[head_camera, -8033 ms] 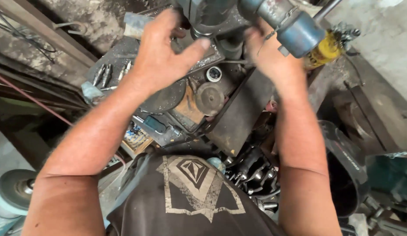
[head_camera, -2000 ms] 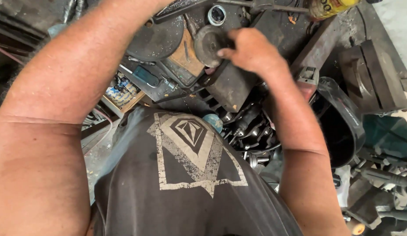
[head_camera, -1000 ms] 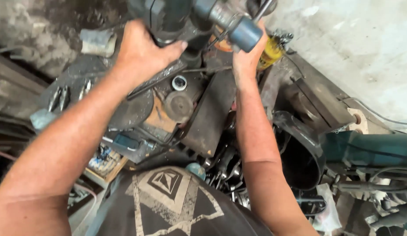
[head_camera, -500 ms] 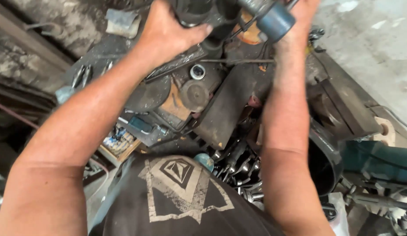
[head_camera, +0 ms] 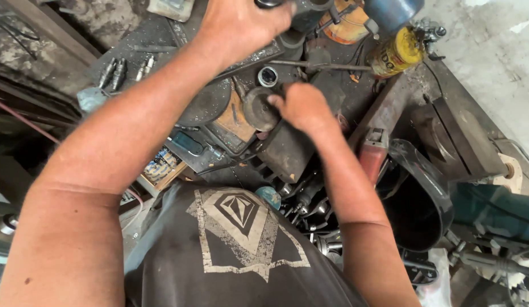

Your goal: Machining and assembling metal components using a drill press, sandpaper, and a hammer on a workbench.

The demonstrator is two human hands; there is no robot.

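2 hands | left hand clenched on dark tool | right hand pinching round metal part

Yellow cylindrical spray can with dark lettered label, lying tilted at bench's upper right edge

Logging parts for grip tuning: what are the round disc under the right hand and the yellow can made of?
Round disc: looks like dull dark metal, greasy, no shine; right hand grips its edge. Yellow can: probably painted sheet metal, glossy with grime, metal fitting on top.
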